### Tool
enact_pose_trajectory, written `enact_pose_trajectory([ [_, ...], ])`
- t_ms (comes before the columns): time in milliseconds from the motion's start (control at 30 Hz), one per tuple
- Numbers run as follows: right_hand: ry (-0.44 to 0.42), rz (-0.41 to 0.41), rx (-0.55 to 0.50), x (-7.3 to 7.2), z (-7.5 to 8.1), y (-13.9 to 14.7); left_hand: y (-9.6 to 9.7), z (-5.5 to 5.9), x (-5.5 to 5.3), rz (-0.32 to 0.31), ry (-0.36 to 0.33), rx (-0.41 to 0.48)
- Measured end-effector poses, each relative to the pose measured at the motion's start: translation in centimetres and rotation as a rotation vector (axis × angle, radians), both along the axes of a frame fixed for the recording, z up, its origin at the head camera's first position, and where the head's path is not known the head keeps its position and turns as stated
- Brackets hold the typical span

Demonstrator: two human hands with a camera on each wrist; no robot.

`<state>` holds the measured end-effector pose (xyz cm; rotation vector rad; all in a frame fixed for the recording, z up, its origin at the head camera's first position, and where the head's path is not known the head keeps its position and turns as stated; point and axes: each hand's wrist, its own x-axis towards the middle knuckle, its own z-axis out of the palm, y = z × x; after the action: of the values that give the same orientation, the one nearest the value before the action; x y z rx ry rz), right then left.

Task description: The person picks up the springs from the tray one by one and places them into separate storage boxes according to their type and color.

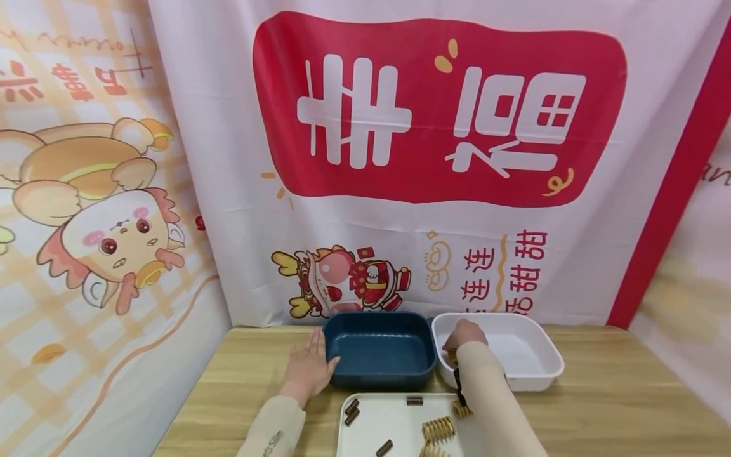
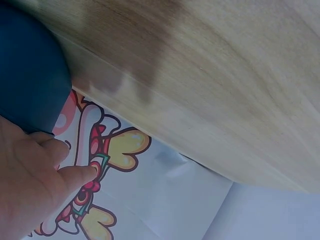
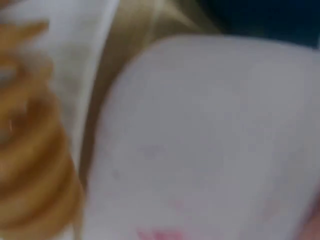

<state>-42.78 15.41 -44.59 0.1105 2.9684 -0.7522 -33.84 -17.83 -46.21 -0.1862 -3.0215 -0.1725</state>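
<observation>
My left hand [image 1: 307, 369] lies flat against the left wall of a dark blue bin [image 1: 379, 379], its fingers extended. The left wrist view shows that hand [image 2: 35, 175] beside the blue bin [image 2: 32, 70]. Reaching into the left part of a white bin [image 1: 537, 383], my right hand [image 1: 466, 333] grips a gold coil spring [image 1: 452, 358], partly hidden by the hand and sleeve. Below the bins, a white tray [image 1: 365, 438] bears larger gold springs [image 1: 438, 430] and several small brown springs [image 1: 414, 400]. A gold spring [image 3: 37, 165] looms blurred in the right wrist view.
Both bins stand side by side at the back of a wooden table [image 1: 228, 393], against a printed cloth [image 1: 240, 266]. The right forearm [image 1: 497, 406] passes over the tray's right part and hides it. Another gold spring [image 1: 461, 410] lies beside that sleeve.
</observation>
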Motion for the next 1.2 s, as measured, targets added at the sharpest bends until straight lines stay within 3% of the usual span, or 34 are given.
enact_pose_trajectory([
  [167,0.021,-0.001,-0.087,-0.1,1.4,1.5,0.0,0.1,0.4,-0.004,0.024,0.008],
  [333,0.048,0.043,-0.165,1.4,4.0,2.4,-0.1,0.4,0.5,-0.011,0.013,0.005],
  [533,0.115,0.271,-0.109,4.6,6.5,2.6,-0.1,0.0,0.5,-0.011,-0.004,0.017],
  [700,0.226,0.558,-0.051,8.5,7.7,1.7,-0.1,0.1,0.5,-0.015,0.005,0.016],
  [767,0.277,0.685,-0.014,9.9,7.5,1.0,-0.2,0.1,0.4,-0.014,0.005,0.02],
  [833,0.278,0.792,0.011,11.2,7.1,0.3,-0.2,0.0,0.4,-0.014,0.008,0.028],
  [967,0.302,0.941,0.165,13.5,5.5,-1.0,-0.2,0.0,0.4,-0.018,0.012,0.031],
  [1100,0.363,1.012,0.343,14.7,3.8,-1.8,-0.2,0.1,0.4,-0.019,0.013,0.027],
  [1200,0.377,1.039,0.403,15.0,2.9,-2.1,-0.2,0.1,0.4,-0.02,0.013,0.025],
])
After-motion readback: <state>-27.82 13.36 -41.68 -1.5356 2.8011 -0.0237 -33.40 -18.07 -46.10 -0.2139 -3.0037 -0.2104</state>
